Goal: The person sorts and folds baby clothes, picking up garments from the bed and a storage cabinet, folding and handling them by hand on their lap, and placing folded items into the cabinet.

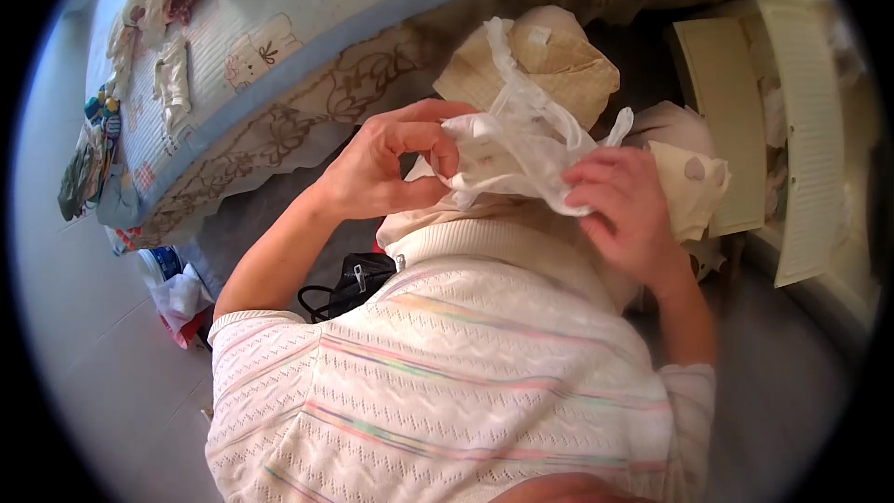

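Observation:
A thin, crumpled white plastic bag (548, 135) is stretched between my hands above my lap, one handle loop trailing away from me. My left hand (396, 160) pinches its left side, thumb and forefinger closed. Whitish cloth shows at or through the bag near those fingers; I cannot tell whether it lies inside. On the right edge of the bag, my right hand (622, 210) has its fingers curled over the plastic. A cream cloth garment (549, 70) lies over my knee just beyond the bag. Another cream cloth (691, 184) with a heart print rests beside my right hand.
A bed (326, 14) with a blue-edged cover and scattered small clothes runs across the far side. An open cream drawer cabinet (805, 140) stands to the right. A black bag (358, 281) sits by my left side, and a bagged bundle (180, 298) lies on the floor.

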`<state>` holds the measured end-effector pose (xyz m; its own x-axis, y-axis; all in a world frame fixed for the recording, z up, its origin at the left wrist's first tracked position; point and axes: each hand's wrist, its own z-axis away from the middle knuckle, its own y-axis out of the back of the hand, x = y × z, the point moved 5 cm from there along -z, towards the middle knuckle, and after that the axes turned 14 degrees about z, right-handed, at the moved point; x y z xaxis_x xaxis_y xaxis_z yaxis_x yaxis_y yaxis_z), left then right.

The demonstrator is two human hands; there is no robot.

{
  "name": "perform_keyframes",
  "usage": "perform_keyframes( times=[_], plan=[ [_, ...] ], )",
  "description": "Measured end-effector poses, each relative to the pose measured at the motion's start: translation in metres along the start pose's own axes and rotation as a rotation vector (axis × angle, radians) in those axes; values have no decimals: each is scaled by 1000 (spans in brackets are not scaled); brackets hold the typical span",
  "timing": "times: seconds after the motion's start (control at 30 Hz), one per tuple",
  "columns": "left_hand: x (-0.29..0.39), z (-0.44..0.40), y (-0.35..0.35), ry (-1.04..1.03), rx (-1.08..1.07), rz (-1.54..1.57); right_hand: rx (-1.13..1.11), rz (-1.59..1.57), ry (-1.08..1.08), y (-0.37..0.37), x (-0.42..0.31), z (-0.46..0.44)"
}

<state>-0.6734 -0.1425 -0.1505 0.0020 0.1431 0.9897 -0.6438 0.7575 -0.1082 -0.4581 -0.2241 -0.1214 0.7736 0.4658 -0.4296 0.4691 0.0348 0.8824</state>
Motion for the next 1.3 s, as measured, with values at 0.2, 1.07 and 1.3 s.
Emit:
perform_keyframes(
  times=[0.2, 1.07, 1.3],
  plan=[
    [8, 6, -20, 143, -201, 82, -89, -406, -94, -5, 8, 1],
    [111, -144, -46, -330, -179, 219, 412, -688, -376, 109, 46, -52],
    [118, -191, -69, -212, -409, 9, 641, -644, -288, 208, 54, -63]
  ],
)
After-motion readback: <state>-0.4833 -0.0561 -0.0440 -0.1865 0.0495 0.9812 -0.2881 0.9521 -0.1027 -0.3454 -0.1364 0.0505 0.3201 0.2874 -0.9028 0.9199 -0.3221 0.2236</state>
